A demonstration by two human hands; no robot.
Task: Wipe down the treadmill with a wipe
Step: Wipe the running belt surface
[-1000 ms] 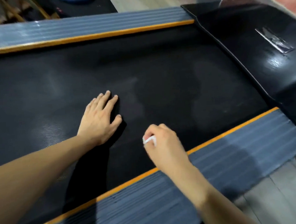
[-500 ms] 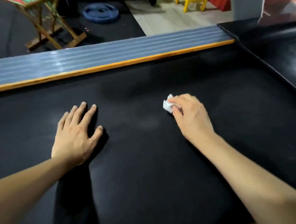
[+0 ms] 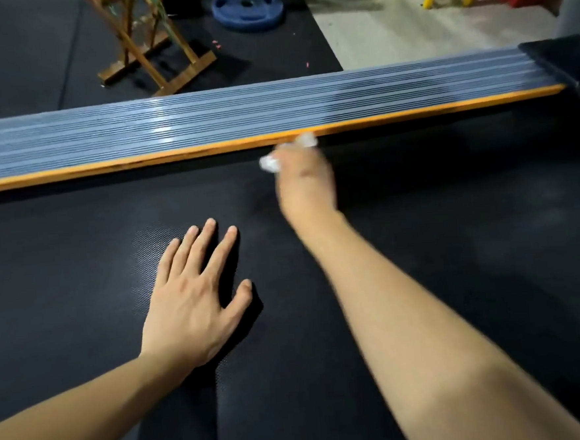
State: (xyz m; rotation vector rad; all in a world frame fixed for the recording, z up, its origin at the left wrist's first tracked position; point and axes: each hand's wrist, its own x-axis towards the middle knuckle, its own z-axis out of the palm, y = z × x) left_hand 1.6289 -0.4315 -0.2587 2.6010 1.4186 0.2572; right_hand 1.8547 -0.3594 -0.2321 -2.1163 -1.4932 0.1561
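Right hand (image 3: pixel 304 177) gripping one wipe (image 3: pixel 269 163), left hand (image 3: pixel 191 302) flat

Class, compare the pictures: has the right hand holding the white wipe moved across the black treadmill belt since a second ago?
Yes. The right hand with the white wipe has travelled away from the near rail to the far orange-edged grey side rail.

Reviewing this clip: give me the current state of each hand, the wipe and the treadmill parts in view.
left hand: flat, fingers spread, pressing on the belt.
right hand: blurred, gripping the wipe near the far rail.
wipe: crumpled, held in the right hand.
belt: black, faint smudges.
far rail: grey, ribbed, orange-edged, untouched.
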